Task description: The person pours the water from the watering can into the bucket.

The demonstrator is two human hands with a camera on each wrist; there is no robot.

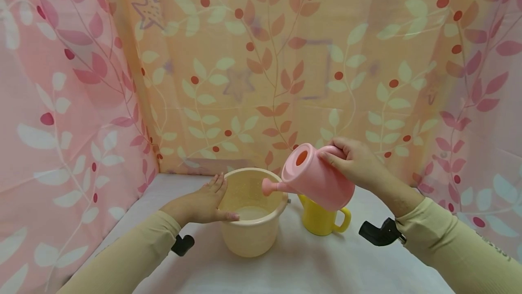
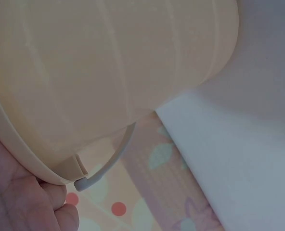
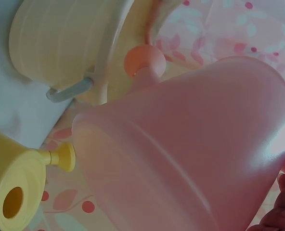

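A cream bucket (image 1: 250,239) stands upright on the white surface. My left hand (image 1: 204,201) rests against the left of its rim, fingers extended and thumb along the near edge. My right hand (image 1: 359,162) grips the handle of a pink watering can (image 1: 322,180), held in the air and tilted to the left. Its spout ends in a round rose (image 1: 268,187) over the bucket's right rim; the left wrist view shows the bucket's side (image 2: 133,57). No stream from the rose can be made out. Inside, the bucket's bottom looks pale; I cannot tell how much liquid it holds.
A smaller yellow watering can (image 1: 318,219) stands right of the bucket, partly hidden behind the pink one. The bucket has a grey handle (image 3: 70,91) hanging at its side. Leaf-patterned cloth (image 1: 261,72) encloses the back and both sides of the white surface (image 1: 326,271).
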